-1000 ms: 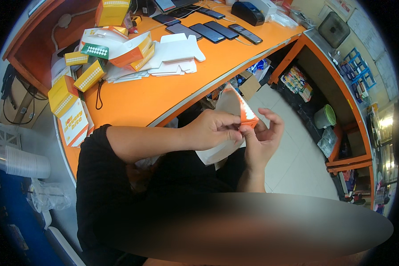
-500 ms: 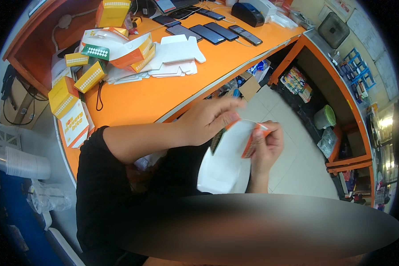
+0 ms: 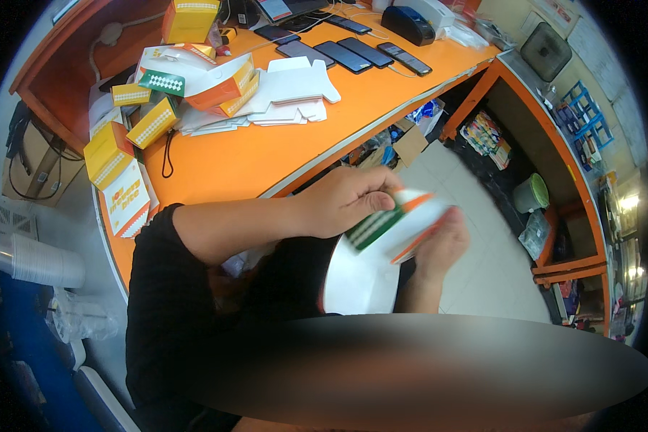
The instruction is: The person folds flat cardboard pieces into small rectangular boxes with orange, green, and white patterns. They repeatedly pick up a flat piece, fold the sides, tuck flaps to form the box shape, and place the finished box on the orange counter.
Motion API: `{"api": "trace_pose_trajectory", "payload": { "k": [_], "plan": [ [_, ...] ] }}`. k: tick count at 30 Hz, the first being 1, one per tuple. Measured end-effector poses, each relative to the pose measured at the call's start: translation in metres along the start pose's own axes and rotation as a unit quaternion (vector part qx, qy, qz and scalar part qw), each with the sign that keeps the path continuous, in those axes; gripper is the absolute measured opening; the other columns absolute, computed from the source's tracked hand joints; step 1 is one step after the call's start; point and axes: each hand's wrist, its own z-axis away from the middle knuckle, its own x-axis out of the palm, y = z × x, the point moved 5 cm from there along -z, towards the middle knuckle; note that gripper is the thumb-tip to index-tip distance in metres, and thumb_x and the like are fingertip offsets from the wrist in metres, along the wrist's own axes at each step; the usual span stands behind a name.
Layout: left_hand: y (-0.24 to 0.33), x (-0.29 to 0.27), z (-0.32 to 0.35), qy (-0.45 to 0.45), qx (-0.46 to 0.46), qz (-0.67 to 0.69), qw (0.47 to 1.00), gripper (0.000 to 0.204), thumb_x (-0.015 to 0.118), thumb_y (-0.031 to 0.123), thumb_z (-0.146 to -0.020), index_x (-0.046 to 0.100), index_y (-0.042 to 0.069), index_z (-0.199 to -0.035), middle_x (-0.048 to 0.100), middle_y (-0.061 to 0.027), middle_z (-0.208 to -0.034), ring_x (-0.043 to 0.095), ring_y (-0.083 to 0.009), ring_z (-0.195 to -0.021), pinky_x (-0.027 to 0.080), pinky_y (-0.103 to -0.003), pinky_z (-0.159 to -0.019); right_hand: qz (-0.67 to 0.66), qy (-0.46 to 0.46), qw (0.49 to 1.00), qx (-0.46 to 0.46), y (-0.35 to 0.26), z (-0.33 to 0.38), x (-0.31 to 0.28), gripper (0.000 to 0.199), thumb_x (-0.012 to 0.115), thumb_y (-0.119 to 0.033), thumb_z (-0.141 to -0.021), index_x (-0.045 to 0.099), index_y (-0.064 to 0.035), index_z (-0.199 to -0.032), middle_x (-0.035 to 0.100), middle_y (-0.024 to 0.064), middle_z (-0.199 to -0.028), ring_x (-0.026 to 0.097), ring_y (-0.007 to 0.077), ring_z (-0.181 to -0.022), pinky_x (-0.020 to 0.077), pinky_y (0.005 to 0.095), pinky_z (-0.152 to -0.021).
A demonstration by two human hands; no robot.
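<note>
A partly folded cardboard food box (image 3: 363, 277), white inside with green and orange printed flaps, is held between my two hands in front of my body. My left hand (image 3: 349, 201) is closed on its upper left edge, thumb over the green flap. On the right side, my right hand (image 3: 443, 241) grips the orange-edged flap, somewhat smeared by motion. The box's lower end is cut off by a blurred dark patch. Folded boxes (image 3: 212, 83) in yellow, orange and green lie on the desk beyond my left arm, next to a stack of flat white box blanks (image 3: 291, 93).
The orange desk (image 3: 230, 162) carries several phones (image 3: 367, 52) and a black-and-white device (image 3: 408, 24) along its far side. Stacked clear plastic cups (image 3: 47, 265) sit at far left. Orange-framed shelving (image 3: 590, 223) stands at right, beside a green-rimmed bin (image 3: 531, 193) and tiled floor (image 3: 497, 266).
The left hand's fingers have closed onto the box's upper edge, and the green flap has turned into view. My right hand has shifted slightly right and down.
</note>
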Motion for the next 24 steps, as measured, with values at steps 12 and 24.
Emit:
{"api": "trace_pose_trajectory", "payload": {
  "k": [12,24],
  "plan": [
    [-0.012,0.004,0.001,0.029,0.005,0.016,0.999,0.133,0.088,0.039,-0.069,-0.012,0.007,-0.151,0.017,-0.026,-0.151,0.02,-0.0396,-0.146,0.027,-0.052,-0.117,0.013,0.114,0.993,0.024,0.034,-0.006,-0.025,0.036,0.049,-0.025,-0.105,0.051,-0.0003,-0.131,0.06,0.0115,-0.116,0.059,0.021,-0.103,0.0466,0.0367,-0.092],
    [-0.015,0.017,0.006,-0.086,-0.046,0.069,0.993,0.116,0.077,0.052,-0.079,0.003,0.004,-0.155,0.02,-0.0235,-0.153,0.022,-0.039,-0.146,0.025,-0.049,-0.117,0.231,-0.147,0.961,0.03,0.036,0.014,0.015,0.067,0.059,-0.053,-0.092,0.051,-0.0041,-0.136,0.043,0.0278,-0.143,0.033,0.0461,-0.139,0.0183,0.0551,-0.115]
  ]
}}
